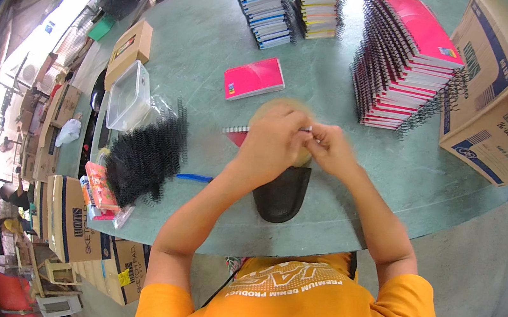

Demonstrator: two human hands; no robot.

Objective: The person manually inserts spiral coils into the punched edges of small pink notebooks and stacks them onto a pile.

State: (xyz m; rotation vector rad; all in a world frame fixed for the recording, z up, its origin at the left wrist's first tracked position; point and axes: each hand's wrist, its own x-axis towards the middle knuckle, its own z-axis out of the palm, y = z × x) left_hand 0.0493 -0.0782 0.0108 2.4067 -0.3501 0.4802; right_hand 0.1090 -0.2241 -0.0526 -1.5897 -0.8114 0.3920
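Observation:
My left hand (pixel 274 141) and my right hand (pixel 333 153) meet over the middle of the table, fingertips pinched together. A small dark piece (pixel 306 129) shows between them, too small to make out. Under my left hand a red-covered notebook (pixel 237 138) pokes out, a row of white-edged holes along its side; my hand hides the rest. Below the hands lies a black pad with a rounded end (pixel 281 194). A tan rounded shape (pixel 305 111) behind the fingers is blurred and partly hidden. Farther off lies a pink notebook (pixel 255 79).
Black plastic coils (pixel 145 157) are heaped left, beside a clear plastic tub (pixel 129 97) and a blue pen (pixel 194 177). Pink spiral notebooks (pixel 400 69) stand stacked right, near an open cardboard box (pixel 488 106). Blue-edged (pixel 261 5) and yellow-edged notebook stacks (pixel 319 7) stand at the back.

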